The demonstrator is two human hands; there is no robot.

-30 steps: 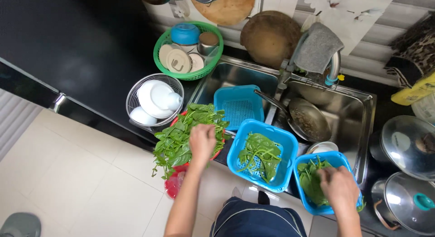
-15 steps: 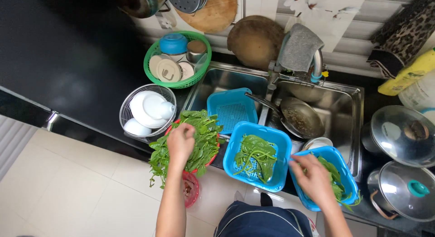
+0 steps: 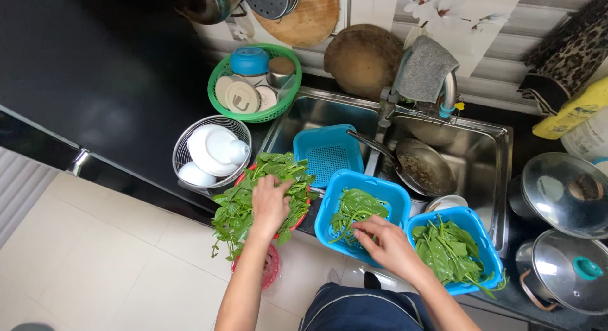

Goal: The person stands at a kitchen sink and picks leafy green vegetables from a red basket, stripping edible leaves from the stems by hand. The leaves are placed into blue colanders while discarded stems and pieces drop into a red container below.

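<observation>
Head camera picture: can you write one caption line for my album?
At a kitchen sink, the left hand rests on a heap of leafy greens while the right hand reaches into the middle blue basket.

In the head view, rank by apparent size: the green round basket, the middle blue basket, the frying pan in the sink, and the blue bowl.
1. Green round basket
2. Middle blue basket, looks close to the green one, so unsure
3. Frying pan
4. Blue bowl

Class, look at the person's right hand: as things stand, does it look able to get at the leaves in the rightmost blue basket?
Probably yes. The right hand rests in the middle blue basket, right beside the rightmost blue basket, whose leaves lie open with nothing over them.
</observation>
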